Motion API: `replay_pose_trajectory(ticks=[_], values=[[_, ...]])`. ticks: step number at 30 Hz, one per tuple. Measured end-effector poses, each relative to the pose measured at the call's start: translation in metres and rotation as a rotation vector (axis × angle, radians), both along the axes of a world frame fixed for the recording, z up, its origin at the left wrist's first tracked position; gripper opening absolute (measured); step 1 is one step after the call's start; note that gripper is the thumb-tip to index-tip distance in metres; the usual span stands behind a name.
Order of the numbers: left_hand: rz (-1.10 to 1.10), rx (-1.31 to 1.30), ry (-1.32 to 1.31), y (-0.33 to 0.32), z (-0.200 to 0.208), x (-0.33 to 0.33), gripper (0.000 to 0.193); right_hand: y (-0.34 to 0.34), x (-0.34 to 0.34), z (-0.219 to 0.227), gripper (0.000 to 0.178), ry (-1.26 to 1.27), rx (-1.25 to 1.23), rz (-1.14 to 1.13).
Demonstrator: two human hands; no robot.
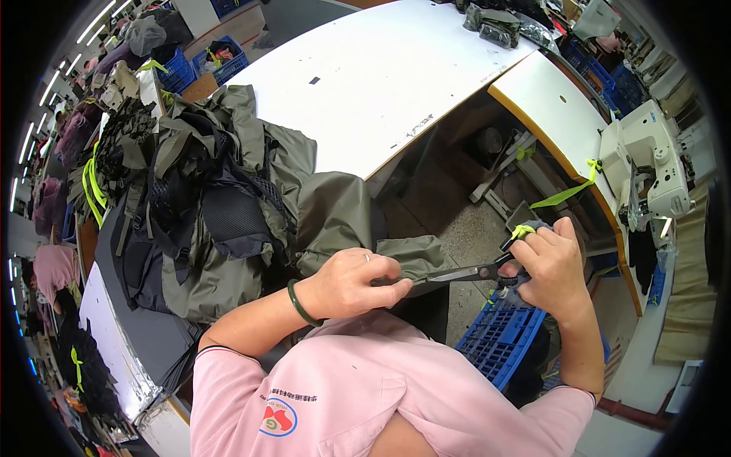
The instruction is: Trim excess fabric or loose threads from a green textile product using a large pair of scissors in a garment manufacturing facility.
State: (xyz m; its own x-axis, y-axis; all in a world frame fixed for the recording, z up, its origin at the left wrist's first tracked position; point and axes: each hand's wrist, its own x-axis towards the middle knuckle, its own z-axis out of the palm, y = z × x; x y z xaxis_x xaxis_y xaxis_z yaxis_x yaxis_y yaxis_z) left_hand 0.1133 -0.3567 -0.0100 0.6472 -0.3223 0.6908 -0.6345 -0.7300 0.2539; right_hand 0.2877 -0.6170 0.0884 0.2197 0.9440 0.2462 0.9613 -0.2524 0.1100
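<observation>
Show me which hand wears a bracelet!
The left hand: a dark green bangle circles its wrist. The right hand, holding the scissors, is bare-wristed.

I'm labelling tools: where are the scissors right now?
In the head view, right of centre, the scissors are in the right hand, blades pointing left toward the olive fabric at the left hand.

White sewing machine (653, 158), blue crate (496, 340)
</observation>
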Motion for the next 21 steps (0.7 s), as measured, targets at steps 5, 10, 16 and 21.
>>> replay_pose_trajectory(ticks=[5, 10, 16, 21], values=[[-0.001, -0.001, 0.008, 0.000, 0.000, -0.001, 0.026, 0.000, -0.001, -0.002, 0.024, 0.003, 0.001, 0.004], [-0.003, -0.009, 0.012, 0.000, 0.000, -0.001, 0.027, 0.001, -0.001, -0.009, 0.023, 0.028, 0.041, 0.009], [-0.015, -0.017, 0.012, -0.002, -0.004, 0.000, 0.025, 0.005, -0.010, -0.026, 0.024, 0.222, 0.059, -0.005], [-0.016, -0.014, 0.026, -0.002, -0.003, 0.000, 0.024, 0.001, -0.006, -0.020, 0.025, 0.199, 0.074, -0.023]])
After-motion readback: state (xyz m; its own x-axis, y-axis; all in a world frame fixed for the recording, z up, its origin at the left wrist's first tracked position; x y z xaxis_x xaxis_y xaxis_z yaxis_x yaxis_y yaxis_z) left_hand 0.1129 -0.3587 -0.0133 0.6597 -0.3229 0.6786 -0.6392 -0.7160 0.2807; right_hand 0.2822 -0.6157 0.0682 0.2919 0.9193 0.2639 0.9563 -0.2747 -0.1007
